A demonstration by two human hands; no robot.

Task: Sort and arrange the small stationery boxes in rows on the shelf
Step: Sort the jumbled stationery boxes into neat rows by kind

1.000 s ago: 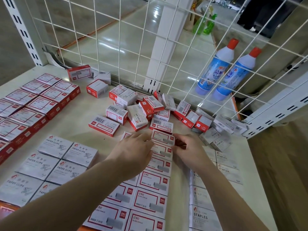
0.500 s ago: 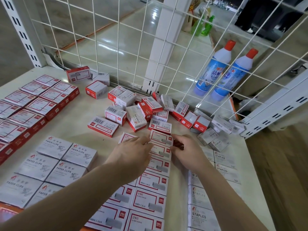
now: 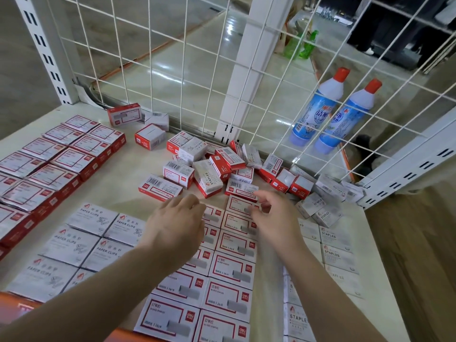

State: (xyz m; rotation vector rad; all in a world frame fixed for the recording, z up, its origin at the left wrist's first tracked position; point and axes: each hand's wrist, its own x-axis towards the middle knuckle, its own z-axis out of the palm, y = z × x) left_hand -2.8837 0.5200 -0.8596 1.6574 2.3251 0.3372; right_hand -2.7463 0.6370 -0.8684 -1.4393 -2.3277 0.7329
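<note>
Two columns of red-framed staple boxes run from the shelf's front edge toward the middle. My left hand hovers over the far end of the left column, fingers loosely curled and holding nothing. My right hand hangs over the far end of the right column beside its last box, fingers relaxed and empty. Behind both hands lies a jumbled pile of red and white small boxes.
White paper clip boxes lie in rows at the front left, red boxes at the far left, white staples boxes at the right. A wire mesh back bounds the shelf. Two blue bottles stand beyond it.
Both hands have lifted off the last boxes of the columns and drawn slightly apart. The camera has shifted a little.
</note>
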